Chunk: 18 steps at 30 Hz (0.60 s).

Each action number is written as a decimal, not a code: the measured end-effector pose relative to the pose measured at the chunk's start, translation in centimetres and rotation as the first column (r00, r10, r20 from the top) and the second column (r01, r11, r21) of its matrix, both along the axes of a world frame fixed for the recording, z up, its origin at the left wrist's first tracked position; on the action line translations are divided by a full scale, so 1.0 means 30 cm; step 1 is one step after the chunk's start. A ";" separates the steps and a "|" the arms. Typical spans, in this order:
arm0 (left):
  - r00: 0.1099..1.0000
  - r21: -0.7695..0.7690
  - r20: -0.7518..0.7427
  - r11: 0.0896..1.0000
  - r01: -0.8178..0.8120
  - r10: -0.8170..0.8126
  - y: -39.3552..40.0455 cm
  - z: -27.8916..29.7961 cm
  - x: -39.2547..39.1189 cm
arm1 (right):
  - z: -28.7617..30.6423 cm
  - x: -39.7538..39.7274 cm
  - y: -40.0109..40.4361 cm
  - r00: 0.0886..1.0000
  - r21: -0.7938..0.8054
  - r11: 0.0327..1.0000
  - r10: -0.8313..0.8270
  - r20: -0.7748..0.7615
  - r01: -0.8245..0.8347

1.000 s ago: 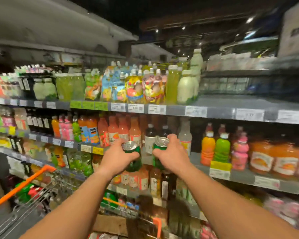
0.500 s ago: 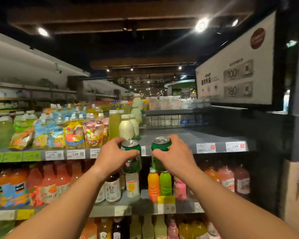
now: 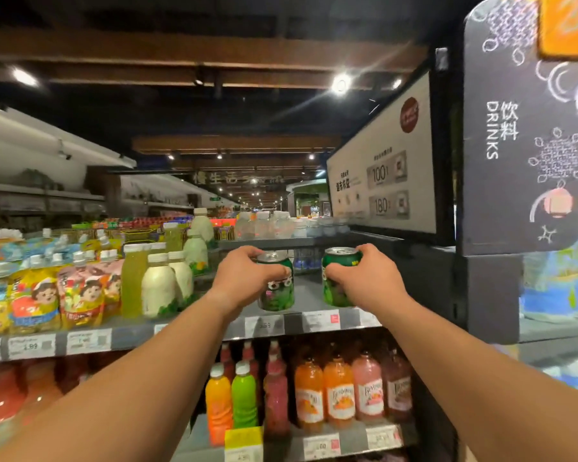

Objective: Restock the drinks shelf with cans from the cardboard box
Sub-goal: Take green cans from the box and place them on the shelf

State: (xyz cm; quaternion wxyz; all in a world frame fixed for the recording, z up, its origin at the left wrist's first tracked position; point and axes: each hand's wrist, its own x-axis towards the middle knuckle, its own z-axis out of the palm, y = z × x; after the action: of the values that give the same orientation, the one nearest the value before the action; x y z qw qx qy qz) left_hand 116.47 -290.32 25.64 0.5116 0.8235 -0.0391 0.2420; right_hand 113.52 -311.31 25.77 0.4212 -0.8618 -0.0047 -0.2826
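Both cans are now higher, over the bare part of the top shelf (image 3: 309, 295). My left hand (image 3: 244, 278) grips the left can (image 3: 277, 288), my right hand (image 3: 364, 281) the right can (image 3: 336, 288); I judge setting down comes next.

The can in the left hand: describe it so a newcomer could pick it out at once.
Find the grey top shelf, bare at its right end beside the pale bottles. Two green cans stand there, each gripped by a hand. The left hand holds the left can, which shows cartoon eyes; the other can does not.
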 end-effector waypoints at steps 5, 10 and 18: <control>0.997 -0.072 -0.060 0.996 0.053 -0.057 -0.141 0.020 0.147 | 0.020 0.146 -0.130 0.998 -0.016 0.999 -0.050 -0.043 0.049; 0.992 -0.052 -0.107 0.997 0.059 -0.064 -0.234 0.054 0.312 | 0.020 0.305 -0.205 0.989 -0.049 0.995 -0.097 -0.114 0.092; 0.985 0.068 -0.162 0.995 0.070 -0.058 -0.288 0.060 0.641 | 0.036 0.583 -0.256 0.966 -0.087 0.990 -0.126 -0.224 0.109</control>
State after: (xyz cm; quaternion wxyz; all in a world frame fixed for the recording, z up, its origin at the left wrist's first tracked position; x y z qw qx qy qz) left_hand 135.71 -298.97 27.43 0.4902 0.8567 -0.0332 0.1571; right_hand 131.02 -318.97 26.86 0.3693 -0.9023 0.0847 -0.2056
